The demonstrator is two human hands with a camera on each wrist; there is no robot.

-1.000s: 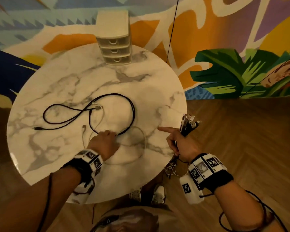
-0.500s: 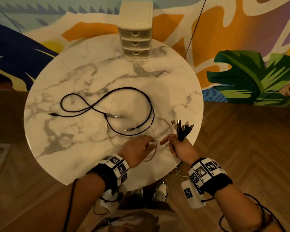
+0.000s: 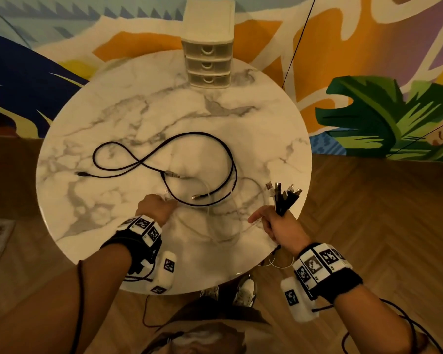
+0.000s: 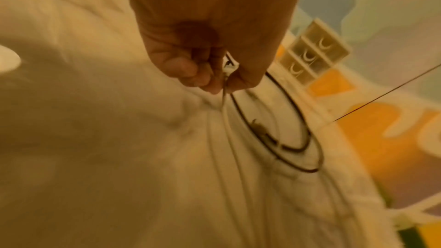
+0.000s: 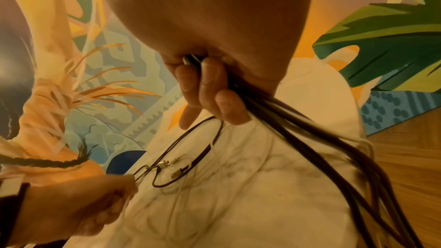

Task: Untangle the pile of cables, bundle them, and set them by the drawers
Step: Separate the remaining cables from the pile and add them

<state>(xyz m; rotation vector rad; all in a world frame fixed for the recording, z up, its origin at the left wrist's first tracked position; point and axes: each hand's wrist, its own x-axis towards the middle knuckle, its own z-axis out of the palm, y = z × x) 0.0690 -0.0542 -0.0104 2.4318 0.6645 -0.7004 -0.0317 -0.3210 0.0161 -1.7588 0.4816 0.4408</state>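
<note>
A long black cable lies in loose loops on the round marble table. A thin white cable curls near the front edge. My left hand pinches the white cable's plug just above the tabletop. My right hand grips a bundle of several cables, plugs fanned upward, index finger pointing left; their tails hang off the table edge. The cream three-drawer unit stands at the table's far edge.
A painted mural wall rises behind the table, and a thin dark cord runs down it right of the drawers. Wooden floor lies to the right. My shoes show under the front edge.
My left hand moved left from beside the right hand and took hold of the white cable's plug. The right hand kept its bundle, staying at the table's right front edge.
</note>
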